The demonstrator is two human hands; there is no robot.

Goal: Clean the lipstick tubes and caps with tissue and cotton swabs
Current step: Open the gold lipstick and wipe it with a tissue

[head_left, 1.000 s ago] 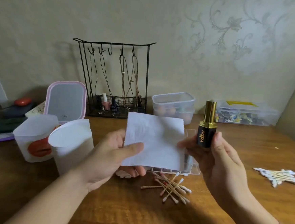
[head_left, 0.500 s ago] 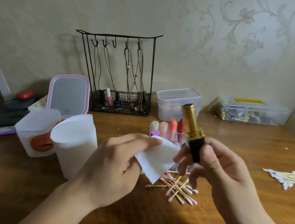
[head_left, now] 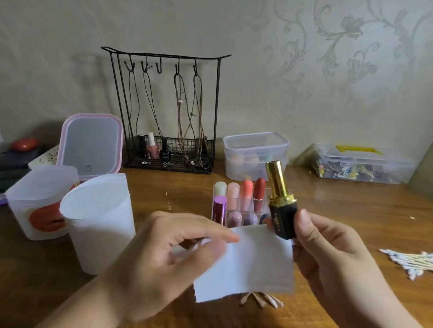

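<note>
My right hand (head_left: 332,261) grips a black lipstick tube (head_left: 282,220) by its base, its uncapped gold inner barrel tilted up and to the left. My left hand (head_left: 166,258) pinches a white tissue (head_left: 251,267) by its left edge; the sheet hangs spread just below and left of the tube. Behind the tissue a clear organizer (head_left: 238,204) holds several pink, orange and red lipsticks upright. Used cotton swabs (head_left: 261,299) lie on the table, partly hidden under the tissue.
Two white cups (head_left: 97,221) stand at the left, one with a red lip print. A pink-framed mirror (head_left: 91,145), a black wire jewellery rack (head_left: 168,108) and two clear plastic boxes (head_left: 256,154) line the wall. Clean cotton swabs (head_left: 417,262) lie at the right on the wooden table (head_left: 362,209).
My left hand has turned and spread the tissue out flat beneath the tube again. My right hand has tilted the gold barrel leftward and moved slightly right.
</note>
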